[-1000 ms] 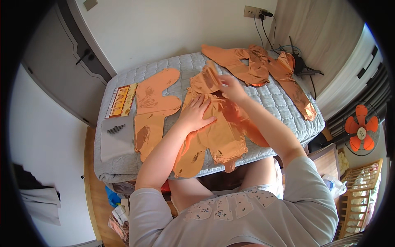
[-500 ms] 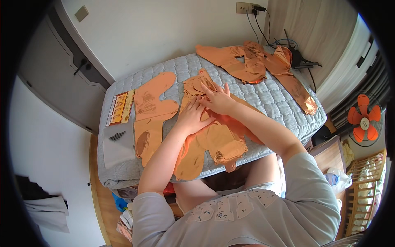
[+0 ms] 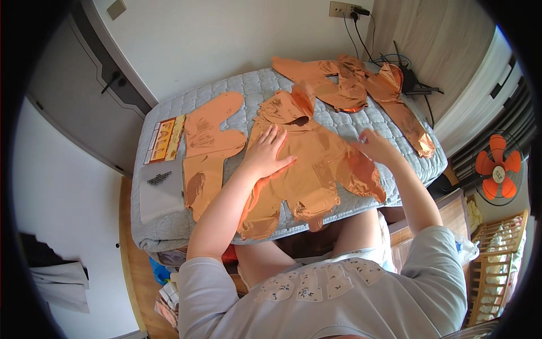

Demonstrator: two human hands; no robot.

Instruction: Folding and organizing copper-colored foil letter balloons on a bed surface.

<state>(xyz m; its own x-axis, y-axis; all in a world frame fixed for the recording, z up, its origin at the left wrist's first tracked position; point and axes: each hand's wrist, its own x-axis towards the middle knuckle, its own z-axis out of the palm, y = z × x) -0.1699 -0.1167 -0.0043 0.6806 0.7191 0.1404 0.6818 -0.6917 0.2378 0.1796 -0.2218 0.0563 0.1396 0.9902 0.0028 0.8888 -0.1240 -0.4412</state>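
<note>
A deflated copper-coloured foil balloon [image 3: 309, 164] lies crinkled in front of me, its far end folded up and blurred. My left hand [image 3: 266, 153] rests flat on its left part, fingers stretched out and thumb apart. At the balloon's right edge, my right hand [image 3: 377, 148] has its fingers pinched together on the foil. Below that hand, the balloon's right-hand corner looks redder and bunched. Another flat copper foil balloon [image 3: 212, 127] lies to the left, and a further crumpled foil balloon [image 3: 344, 93] stretches across the far right.
All of this lies on a grey quilted mattress [image 3: 257, 85]. A printed card [image 3: 167, 141] and a translucent plastic bag [image 3: 161, 189] sit at its left edge. A black router with cables [image 3: 415, 82] stands at the far right corner; an orange-bladed fan [image 3: 498, 169] is on the right.
My right hand has moved right, from the middle of the balloon to its right edge, and the foil is spread wider there. The far end has lifted. My left hand stays nearly in place.
</note>
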